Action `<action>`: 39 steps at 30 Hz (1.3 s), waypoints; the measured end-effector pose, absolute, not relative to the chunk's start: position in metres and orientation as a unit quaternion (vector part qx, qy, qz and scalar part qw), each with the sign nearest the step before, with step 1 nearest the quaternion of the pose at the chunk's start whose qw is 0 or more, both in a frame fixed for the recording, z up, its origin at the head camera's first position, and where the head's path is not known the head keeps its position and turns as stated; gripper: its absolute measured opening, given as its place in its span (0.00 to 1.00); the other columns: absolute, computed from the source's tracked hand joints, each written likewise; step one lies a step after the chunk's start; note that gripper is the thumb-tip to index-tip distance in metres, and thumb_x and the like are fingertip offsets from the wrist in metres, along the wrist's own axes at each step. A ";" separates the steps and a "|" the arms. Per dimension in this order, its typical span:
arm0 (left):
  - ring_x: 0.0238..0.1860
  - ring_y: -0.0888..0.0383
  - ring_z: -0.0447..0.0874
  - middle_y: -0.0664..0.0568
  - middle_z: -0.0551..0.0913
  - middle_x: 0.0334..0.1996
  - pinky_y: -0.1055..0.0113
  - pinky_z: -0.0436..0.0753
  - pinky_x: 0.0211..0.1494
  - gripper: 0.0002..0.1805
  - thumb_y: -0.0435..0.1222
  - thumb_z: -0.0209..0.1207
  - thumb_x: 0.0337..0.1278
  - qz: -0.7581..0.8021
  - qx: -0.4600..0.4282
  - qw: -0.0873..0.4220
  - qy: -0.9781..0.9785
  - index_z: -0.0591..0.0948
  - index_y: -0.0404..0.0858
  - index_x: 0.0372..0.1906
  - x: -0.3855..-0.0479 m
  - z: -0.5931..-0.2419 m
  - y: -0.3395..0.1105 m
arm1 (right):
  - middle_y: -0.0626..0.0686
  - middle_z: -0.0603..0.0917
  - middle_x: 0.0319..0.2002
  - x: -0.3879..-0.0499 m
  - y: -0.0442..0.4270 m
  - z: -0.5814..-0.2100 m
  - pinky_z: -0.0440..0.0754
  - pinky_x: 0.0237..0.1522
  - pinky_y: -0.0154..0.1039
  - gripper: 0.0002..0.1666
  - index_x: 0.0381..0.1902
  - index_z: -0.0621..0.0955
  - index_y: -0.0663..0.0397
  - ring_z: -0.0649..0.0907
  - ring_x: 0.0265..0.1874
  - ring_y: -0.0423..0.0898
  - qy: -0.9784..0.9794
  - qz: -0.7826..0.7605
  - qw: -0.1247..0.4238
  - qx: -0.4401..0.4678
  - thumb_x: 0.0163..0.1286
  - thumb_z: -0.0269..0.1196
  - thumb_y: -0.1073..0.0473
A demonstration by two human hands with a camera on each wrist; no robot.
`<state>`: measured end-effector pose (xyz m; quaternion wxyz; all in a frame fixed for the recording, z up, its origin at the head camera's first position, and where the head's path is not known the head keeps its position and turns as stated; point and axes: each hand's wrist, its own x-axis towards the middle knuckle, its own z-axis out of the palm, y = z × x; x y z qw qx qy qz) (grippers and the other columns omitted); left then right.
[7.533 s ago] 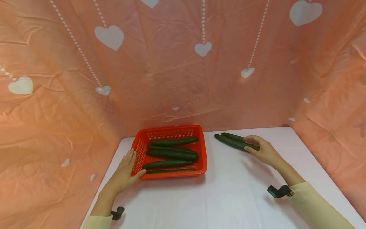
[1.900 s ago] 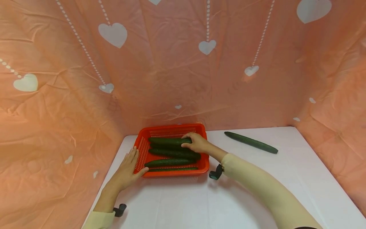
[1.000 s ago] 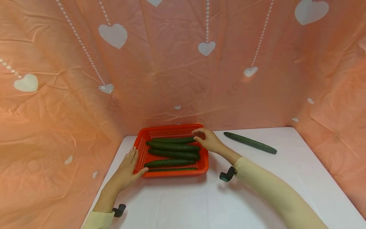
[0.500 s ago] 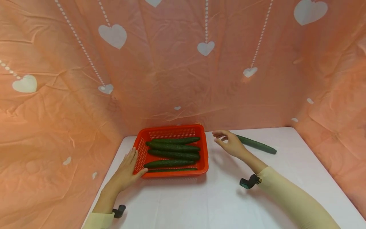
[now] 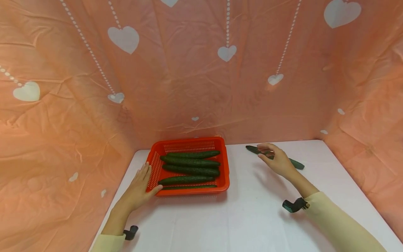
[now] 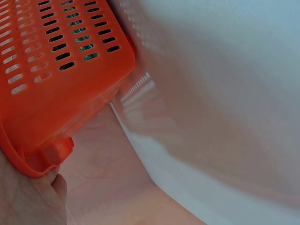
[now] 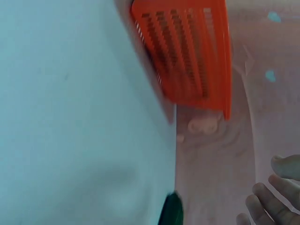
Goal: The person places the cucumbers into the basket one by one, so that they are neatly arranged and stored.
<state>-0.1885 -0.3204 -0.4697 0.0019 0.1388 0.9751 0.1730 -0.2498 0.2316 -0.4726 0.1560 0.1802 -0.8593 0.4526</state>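
My right hand [image 5: 278, 161] hovers over a dark green cucumber [image 5: 297, 163] that lies on the table's right side. Its fingers are loosely bent with a gap between thumb and fingertips, and the hand hides the cucumber's middle. In the right wrist view only the tip of that cucumber [image 7: 171, 212] shows, apart from the fingers [image 7: 269, 206]. My left hand [image 5: 136, 187] rests with straight fingers against the left rim of a red plastic basket [image 5: 225, 168]. Several cucumbers [image 5: 190, 161] lie side by side in the basket. The left wrist view shows part of the left hand [image 6: 28, 199] at the basket's rim [image 6: 33, 168].
A white table [image 5: 201, 224] bears the basket and the single cucumber. An orange cloth [image 5: 176, 87] with white hearts hangs behind and at both sides. A black device [image 5: 294, 205] is worn at the right wrist, and another [image 5: 130, 232] at the left.
Two cucumbers lay at the right; one is now in the basket, let go by the right hand. That hand has since moved right to above the other. The left hand stays at the rim.
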 end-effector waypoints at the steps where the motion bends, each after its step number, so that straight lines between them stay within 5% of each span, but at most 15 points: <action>1: 0.87 0.34 0.36 0.35 0.39 0.88 0.34 0.45 0.85 0.58 0.64 0.58 0.74 0.173 0.139 0.002 0.975 0.48 0.26 0.85 -0.188 -0.470 -0.320 | 0.67 0.87 0.56 -0.249 0.237 -0.474 0.85 0.54 0.38 0.22 0.63 0.82 0.67 0.85 0.54 0.64 -0.863 0.447 0.158 0.176 0.73 0.70 0.69; 9: 0.87 0.33 0.36 0.35 0.39 0.88 0.33 0.46 0.85 0.59 0.64 0.58 0.73 0.175 0.137 0.003 0.975 0.48 0.27 0.86 -0.189 -0.470 -0.321 | 0.68 0.86 0.56 -0.250 0.276 -0.488 0.80 0.53 0.28 0.24 0.63 0.82 0.67 0.84 0.54 0.66 -0.880 0.413 0.170 0.160 0.72 0.73 0.66; 17: 0.87 0.33 0.36 0.35 0.39 0.88 0.33 0.45 0.85 0.59 0.64 0.59 0.73 0.177 0.136 0.006 0.975 0.48 0.27 0.86 -0.189 -0.470 -0.320 | 0.70 0.84 0.59 -0.251 0.304 -0.499 0.79 0.63 0.64 0.26 0.65 0.80 0.67 0.82 0.59 0.69 -0.902 0.388 0.137 0.133 0.74 0.72 0.63; 21: 0.87 0.33 0.36 0.35 0.39 0.88 0.33 0.45 0.85 0.59 0.64 0.59 0.73 0.175 0.135 0.006 0.975 0.48 0.27 0.86 -0.189 -0.470 -0.320 | 0.72 0.81 0.64 -0.255 0.317 -0.504 0.74 0.66 0.71 0.29 0.69 0.77 0.67 0.78 0.63 0.72 -0.914 0.380 0.095 0.107 0.77 0.70 0.58; 33: 0.87 0.33 0.36 0.36 0.39 0.88 0.34 0.45 0.85 0.59 0.64 0.58 0.74 0.174 0.138 0.006 0.975 0.48 0.27 0.86 -0.189 -0.469 -0.321 | 0.77 0.78 0.62 -0.261 0.335 -0.513 0.75 0.64 0.73 0.33 0.70 0.75 0.73 0.77 0.63 0.76 -0.923 0.370 0.042 0.093 0.77 0.70 0.56; 39: 0.87 0.33 0.35 0.36 0.39 0.88 0.33 0.45 0.85 0.59 0.64 0.58 0.74 0.173 0.136 0.009 0.976 0.48 0.27 0.86 -0.189 -0.469 -0.321 | 0.73 0.81 0.58 -0.264 0.339 -0.520 0.82 0.56 0.61 0.32 0.68 0.76 0.72 0.80 0.59 0.71 -0.925 0.371 0.021 0.075 0.78 0.69 0.55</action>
